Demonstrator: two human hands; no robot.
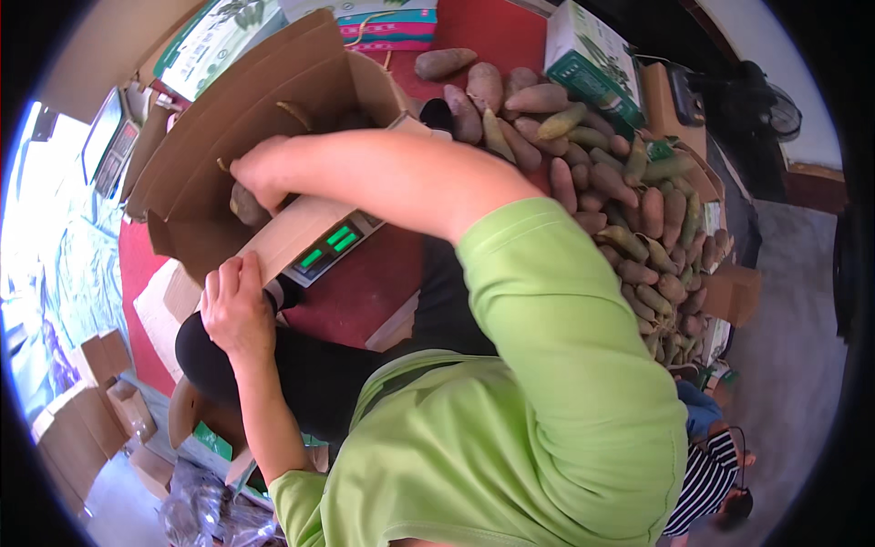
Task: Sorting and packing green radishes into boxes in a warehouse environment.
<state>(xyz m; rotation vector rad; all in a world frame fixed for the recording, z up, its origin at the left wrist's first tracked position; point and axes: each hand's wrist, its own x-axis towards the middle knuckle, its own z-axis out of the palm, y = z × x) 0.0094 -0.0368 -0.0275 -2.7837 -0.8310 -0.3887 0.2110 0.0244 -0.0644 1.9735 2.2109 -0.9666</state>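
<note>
I see a big pile of sweet potatoes (629, 210) spread over a red desk (365, 292), running from the top centre down the right side. A green and white carton (592, 64) stands at the pile's top edge, another green and white carton (210, 41) lies at top left. Small folded cardboard boxes (91, 410) sit on the floor at lower left.

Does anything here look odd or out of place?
Nothing stands out. The cardboard box sits on a scale, the right hand puts a sweet potato inside, and the left hand steadies a flap.
</note>
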